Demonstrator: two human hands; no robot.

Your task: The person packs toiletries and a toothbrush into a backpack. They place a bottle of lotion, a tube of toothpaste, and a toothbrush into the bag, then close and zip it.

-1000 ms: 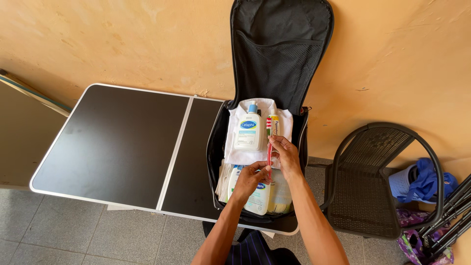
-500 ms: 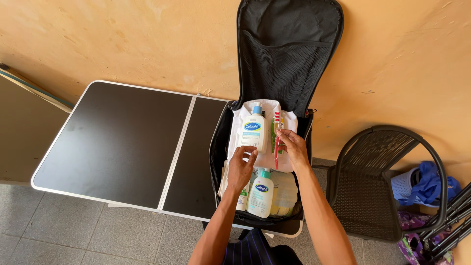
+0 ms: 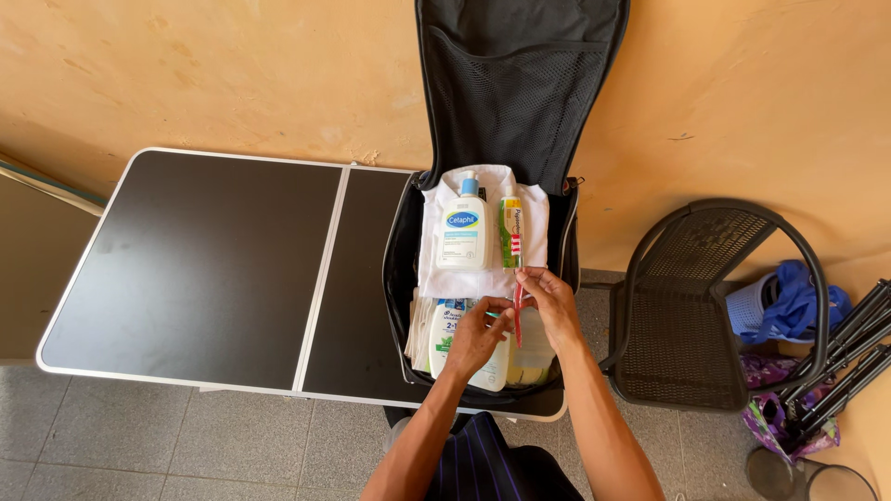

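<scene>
Fingers of the right hand (image 3: 548, 301) pinched on a red toothbrush (image 3: 517, 301), held upright over the open black case (image 3: 399, 278); left hand (image 3: 478, 336) loosely curled just beside its lower end, nothing gripped. Beyond the fingers: white pump bottle (image 3: 461, 232), green tube (image 3: 510, 232) on folded white cloth (image 3: 436, 274). Step judged: placing the brush; next calls for laying it flat alongside the tube. Case rests on black desk (image 3: 204, 260).

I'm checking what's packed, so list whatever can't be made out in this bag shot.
- Head view: the lower bottles are partly covered by the left hand and right hand.
- The toothbrush handle end is hidden by the right hand's fingers.
- Whatever lies under the white cloth is covered by it.
- The bag lid top is cut off by the frame's upper edge.
</scene>
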